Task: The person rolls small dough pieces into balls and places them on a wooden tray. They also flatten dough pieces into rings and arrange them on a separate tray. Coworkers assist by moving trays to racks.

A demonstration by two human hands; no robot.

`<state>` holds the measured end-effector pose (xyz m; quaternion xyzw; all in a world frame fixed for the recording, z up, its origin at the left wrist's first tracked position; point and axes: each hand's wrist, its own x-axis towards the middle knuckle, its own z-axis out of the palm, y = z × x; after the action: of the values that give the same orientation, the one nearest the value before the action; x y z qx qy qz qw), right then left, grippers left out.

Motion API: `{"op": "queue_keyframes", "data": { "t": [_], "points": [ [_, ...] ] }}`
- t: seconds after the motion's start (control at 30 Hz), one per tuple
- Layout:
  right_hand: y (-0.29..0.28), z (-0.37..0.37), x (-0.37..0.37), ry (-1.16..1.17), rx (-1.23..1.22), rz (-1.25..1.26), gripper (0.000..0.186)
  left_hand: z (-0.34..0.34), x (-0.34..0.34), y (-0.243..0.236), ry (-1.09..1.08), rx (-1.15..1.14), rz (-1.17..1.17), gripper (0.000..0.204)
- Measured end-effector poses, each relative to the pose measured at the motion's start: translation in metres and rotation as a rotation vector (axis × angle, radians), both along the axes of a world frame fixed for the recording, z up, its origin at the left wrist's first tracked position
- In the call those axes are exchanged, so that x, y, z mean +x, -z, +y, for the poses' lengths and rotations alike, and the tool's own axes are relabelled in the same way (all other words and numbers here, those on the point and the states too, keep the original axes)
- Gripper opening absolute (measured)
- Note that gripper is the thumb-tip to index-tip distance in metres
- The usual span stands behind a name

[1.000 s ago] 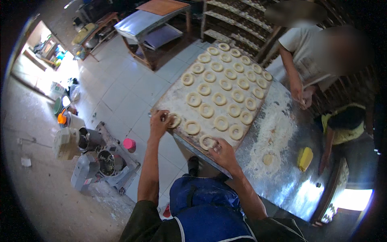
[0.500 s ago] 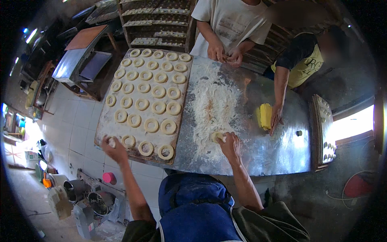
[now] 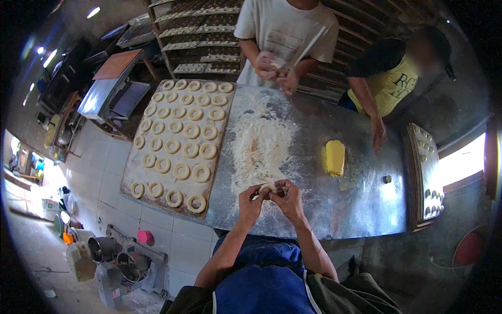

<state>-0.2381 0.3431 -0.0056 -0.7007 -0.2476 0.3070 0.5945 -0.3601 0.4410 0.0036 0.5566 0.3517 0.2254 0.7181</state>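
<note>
One curved dough piece (image 3: 268, 187) between fingers (image 3: 285, 183)

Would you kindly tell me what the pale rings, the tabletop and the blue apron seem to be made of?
The pale rings look like soft, raw dough: creamy, matte and rounded. The tabletop appears to be sheet metal, smooth and grey with blurred bright glare. The blue apron is probably fabric, given its soft folds, though a coated cloth is possible.

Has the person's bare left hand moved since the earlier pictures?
Yes, rightward: judged against the pale rectangular board, the bare left hand has gone from the board's near-left corner to beyond its right edge, beside the bare right hand.
</note>
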Motion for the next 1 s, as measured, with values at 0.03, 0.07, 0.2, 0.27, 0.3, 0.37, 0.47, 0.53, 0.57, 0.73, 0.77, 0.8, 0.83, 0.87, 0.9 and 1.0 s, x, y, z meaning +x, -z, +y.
{"op": "queue_keyframes", "data": {
  "t": [0.03,0.07,0.2,0.27,0.3,0.37,0.47,0.53,0.57,0.73,0.77,0.8,0.83,0.87,0.9,1.0],
  "points": [
    [-0.002,-0.004,0.004,0.002,-0.021,-0.05,0.038,-0.004,0.004,0.001,-0.001,0.008,-0.001,0.024],
    [-0.003,-0.007,0.008,0.005,-0.051,-0.122,0.04,-0.009,0.008,0.002,0.006,-0.012,-0.013,0.024],
    [-0.014,-0.017,0.024,-0.069,-0.039,-0.143,0.055,-0.024,0.023,0.016,0.0,0.009,-0.113,0.031],
    [-0.021,-0.02,0.03,-0.165,-0.018,-0.144,0.056,-0.027,0.026,0.024,-0.086,-0.125,-0.266,0.036],
    [-0.024,-0.021,0.032,-0.222,-0.026,-0.142,0.056,-0.028,0.025,0.027,-0.106,-0.193,-0.351,0.038],
    [-0.03,-0.023,0.037,-0.32,-0.053,-0.001,0.058,-0.028,0.022,0.03,-0.047,-0.465,-0.47,0.043],
    [-0.034,-0.026,0.043,-0.391,0.078,0.269,0.053,-0.029,0.018,0.029,0.084,-0.605,-0.526,0.043],
    [-0.031,-0.027,0.045,-0.337,0.176,0.493,0.046,-0.032,0.019,0.026,0.172,-0.465,-0.475,0.042],
    [-0.027,-0.027,0.046,-0.269,0.196,0.619,0.044,-0.033,0.021,0.024,0.219,-0.323,-0.426,0.042],
    [0.005,-0.022,0.05,-0.117,-0.135,0.255,0.054,-0.035,0.033,0.02,0.067,-0.325,-0.685,0.031],
    [0.01,-0.021,0.05,-0.118,-0.158,0.231,0.055,-0.034,0.035,0.022,0.015,-0.441,-0.712,0.027],
    [0.014,-0.02,0.05,-0.168,-0.169,0.209,0.055,-0.034,0.036,0.024,-0.038,-0.389,-0.609,0.024],
    [0.017,-0.02,0.048,-0.18,-0.033,0.358,0.057,-0.033,0.037,0.026,-0.091,-0.337,-0.505,0.022],
    [0.017,-0.02,0.047,-0.234,0.115,0.509,0.058,-0.033,0.038,0.029,-0.149,-0.264,-0.425,0.02],
    [0.016,-0.019,0.044,-0.195,0.062,0.516,0.059,-0.032,0.039,0.032,-0.115,0.012,-0.288,0.017],
    [0.002,-0.016,0.034,-0.2,-0.322,-0.157,0.063,-0.033,0.043,0.039,-0.13,0.437,-0.039,0.017]
  ]
}}
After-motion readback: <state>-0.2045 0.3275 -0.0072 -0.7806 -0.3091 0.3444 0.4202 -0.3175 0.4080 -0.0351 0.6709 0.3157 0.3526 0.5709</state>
